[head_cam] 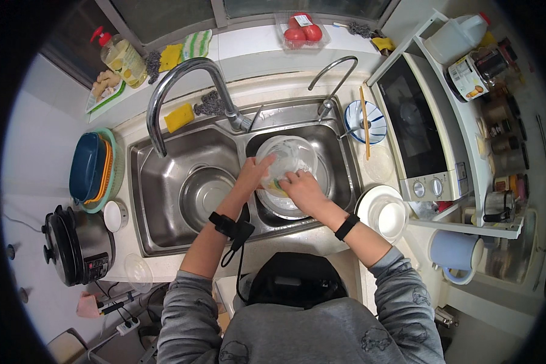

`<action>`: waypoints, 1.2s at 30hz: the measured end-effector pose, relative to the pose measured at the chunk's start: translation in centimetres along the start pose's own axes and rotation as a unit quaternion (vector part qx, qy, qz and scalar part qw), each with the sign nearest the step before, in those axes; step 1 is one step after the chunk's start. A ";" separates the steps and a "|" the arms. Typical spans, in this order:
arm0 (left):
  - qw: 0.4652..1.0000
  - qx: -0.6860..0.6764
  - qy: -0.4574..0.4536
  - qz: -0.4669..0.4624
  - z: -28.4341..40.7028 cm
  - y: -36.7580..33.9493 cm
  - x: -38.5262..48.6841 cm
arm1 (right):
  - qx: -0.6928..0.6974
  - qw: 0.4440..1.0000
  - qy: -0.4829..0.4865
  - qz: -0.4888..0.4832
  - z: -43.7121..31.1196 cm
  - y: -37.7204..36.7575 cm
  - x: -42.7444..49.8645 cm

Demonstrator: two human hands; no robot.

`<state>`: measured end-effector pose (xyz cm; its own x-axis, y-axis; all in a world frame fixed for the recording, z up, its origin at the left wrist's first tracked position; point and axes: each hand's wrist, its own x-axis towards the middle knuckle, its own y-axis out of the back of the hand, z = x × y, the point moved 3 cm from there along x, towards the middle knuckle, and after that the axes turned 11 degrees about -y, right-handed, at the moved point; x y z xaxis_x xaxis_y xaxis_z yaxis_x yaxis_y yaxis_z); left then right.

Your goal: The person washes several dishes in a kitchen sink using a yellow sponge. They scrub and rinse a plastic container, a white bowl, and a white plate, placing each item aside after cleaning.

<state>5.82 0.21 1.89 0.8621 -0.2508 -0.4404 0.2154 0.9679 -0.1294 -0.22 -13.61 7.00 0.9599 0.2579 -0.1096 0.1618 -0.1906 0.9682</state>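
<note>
A clear plastic bowl (pixel 291 152) is held over the right basin of a steel double sink. My left hand (pixel 256 173) grips its left side. My right hand (pixel 302 191) presses a small yellow and green sponge (pixel 278 187) to the near part of the bowl, partly hidden by the fingers. Beneath it, in the right basin, lies a metal bowl or basin (pixel 280 210), mostly covered. In the left basin sits a wide stainless steel pot (pixel 209 193), close to my left forearm.
The large chrome faucet (pixel 186 68) arches over the left basin; a thin faucet (pixel 334 77) stands behind the right one. White bowls (pixel 386 218) and a striped bowl (pixel 373 129) with chopsticks (pixel 364 123) are on the right counter, beside a microwave (pixel 418 127). A cooker (pixel 79 245) stands left.
</note>
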 end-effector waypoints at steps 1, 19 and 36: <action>0.999 0.037 -0.025 0.011 0.1 -0.4 -0.1 | 0.080 0.995 0.002 0.059 -0.1 0.4 0.1; 0.975 -0.047 -0.197 0.088 0.2 -2.2 -0.6 | 0.576 0.804 -0.143 0.025 -0.1 1.5 1.7; 0.986 -0.056 -0.139 0.070 1.6 -1.0 -0.2 | 0.283 0.956 -0.021 0.075 -0.7 1.7 -0.1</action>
<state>6.15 -0.73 3.48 0.9755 -0.0860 -0.2023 0.0472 0.9807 -0.1897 -0.22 -13.34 8.83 0.9884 0.1518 -0.0001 0.1088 -0.7081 0.6977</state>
